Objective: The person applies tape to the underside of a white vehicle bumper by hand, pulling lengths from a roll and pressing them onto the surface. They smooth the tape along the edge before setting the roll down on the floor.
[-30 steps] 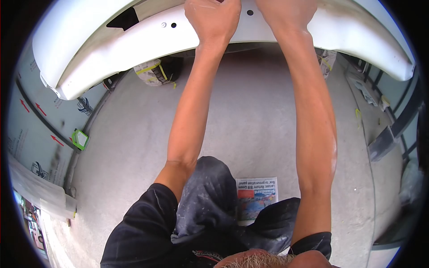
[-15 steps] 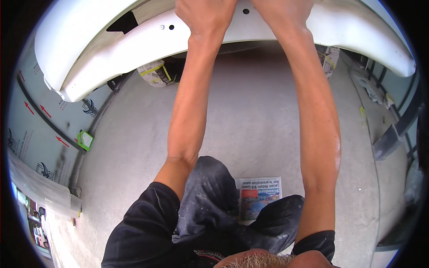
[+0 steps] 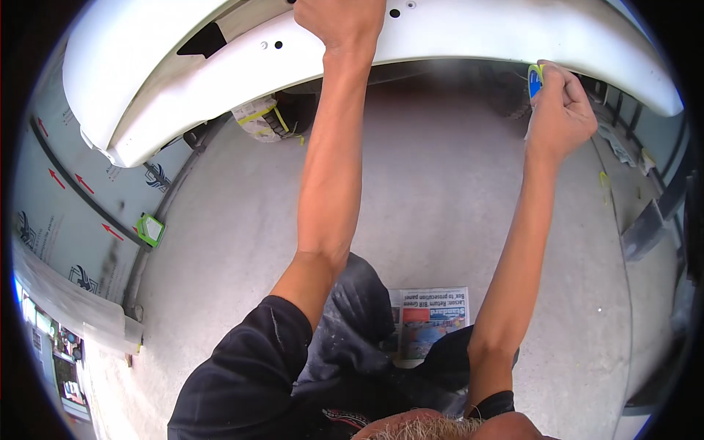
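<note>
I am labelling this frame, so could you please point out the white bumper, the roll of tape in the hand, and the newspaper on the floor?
white bumper (image 3: 455,33): head view, on its painted face.
roll of tape (image 3: 534,81): head view, on its blue side.
newspaper (image 3: 433,317): head view, on the printed page.

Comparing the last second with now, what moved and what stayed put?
The right hand came off the white bumper panel, moving right and toward the person, and now pinches a small blue and yellow-green item; what it is cannot be told. The left hand stayed on the panel's edge. The newspaper on the floor is unmoved.
</note>
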A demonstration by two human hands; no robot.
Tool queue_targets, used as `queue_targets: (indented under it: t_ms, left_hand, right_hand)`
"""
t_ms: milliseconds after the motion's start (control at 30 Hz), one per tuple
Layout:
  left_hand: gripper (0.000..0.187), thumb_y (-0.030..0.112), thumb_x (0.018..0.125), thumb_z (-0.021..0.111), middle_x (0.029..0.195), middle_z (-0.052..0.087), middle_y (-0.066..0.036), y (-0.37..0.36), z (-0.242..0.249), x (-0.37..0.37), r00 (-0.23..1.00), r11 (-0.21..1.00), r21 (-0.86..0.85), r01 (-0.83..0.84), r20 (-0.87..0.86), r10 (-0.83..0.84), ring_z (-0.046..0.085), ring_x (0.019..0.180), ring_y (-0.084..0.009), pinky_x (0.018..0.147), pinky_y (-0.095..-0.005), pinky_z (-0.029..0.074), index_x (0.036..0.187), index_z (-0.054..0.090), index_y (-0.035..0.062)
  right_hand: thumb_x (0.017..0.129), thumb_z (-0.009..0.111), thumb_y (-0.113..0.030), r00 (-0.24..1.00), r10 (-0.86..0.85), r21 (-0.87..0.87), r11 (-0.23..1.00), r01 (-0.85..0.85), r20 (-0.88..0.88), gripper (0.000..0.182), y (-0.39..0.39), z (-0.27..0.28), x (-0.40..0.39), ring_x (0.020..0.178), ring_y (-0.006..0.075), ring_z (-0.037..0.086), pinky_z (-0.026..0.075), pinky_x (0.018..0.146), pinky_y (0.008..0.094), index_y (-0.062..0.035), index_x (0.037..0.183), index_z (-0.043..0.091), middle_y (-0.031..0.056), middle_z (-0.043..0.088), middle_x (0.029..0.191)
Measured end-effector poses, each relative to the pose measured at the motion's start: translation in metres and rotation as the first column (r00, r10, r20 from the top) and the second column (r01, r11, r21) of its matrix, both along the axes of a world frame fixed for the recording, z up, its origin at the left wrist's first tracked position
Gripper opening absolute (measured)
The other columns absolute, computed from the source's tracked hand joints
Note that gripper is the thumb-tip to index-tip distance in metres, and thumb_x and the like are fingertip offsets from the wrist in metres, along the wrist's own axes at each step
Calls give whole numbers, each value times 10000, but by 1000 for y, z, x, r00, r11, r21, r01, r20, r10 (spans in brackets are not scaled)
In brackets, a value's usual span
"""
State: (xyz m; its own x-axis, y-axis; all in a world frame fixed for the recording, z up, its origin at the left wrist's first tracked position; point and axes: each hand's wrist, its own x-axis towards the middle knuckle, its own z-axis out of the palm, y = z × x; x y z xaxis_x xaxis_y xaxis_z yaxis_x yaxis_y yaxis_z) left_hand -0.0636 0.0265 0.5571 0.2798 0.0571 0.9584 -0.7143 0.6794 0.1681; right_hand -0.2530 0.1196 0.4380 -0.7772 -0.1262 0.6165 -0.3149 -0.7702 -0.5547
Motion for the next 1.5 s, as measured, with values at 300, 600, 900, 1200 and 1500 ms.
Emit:
queue_targets:
  t_ms: [300,600,900,1200,1500]
  left_hand:
    - [477,379,792,829,797,719,-294,-11,6,-5,998,999,35,-23,-61,25,720,749,-459,709,-502,560,847,745,-87]
    - [391,244,872,793,852,742,-227,7,-8,19,949,916,260,304,2,-316,740,757,-312,667,-397,577,1034,724,-105]
    - [256,161,983,719,1066,692,-133,-9,-18,33,149,150,32,988,-426,-892,709,952,-217,785,-300,640,1141,662,-31]
    - [177,135,967,736,1016,721,-83,-24,-19,4,-301,-189,-259,947,-516,-802,711,952,-190,899,-305,640,1086,688,13]
    - [508,344,1111,455,1360,562,-253,23,-15,26,-400,-531,73,844,-575,-714,603,1252,-341,1087,-451,550,1317,469,-120]
  right_hand:
    - [900,671,-77,967,219,-15,976,-219,130,148,-23,-33,-25,525,40,465,347,528,214,23,904,780,-10,577,588]
    - [906,685,-142,907,326,64,933,-354,268,159,-27,-42,-35,476,44,410,265,453,226,-23,908,790,-6,538,559]
    - [906,679,-143,858,404,32,900,-435,319,155,-27,-42,-39,470,42,395,280,444,220,-35,921,790,-15,524,571]
    - [913,682,-155,860,446,3,887,-461,249,167,-15,-27,-24,480,43,388,269,452,222,-30,934,790,-19,523,564]
    - [906,691,-166,874,458,25,884,-468,164,168,-18,-25,-6,487,37,371,262,469,226,-33,924,792,-21,509,540]
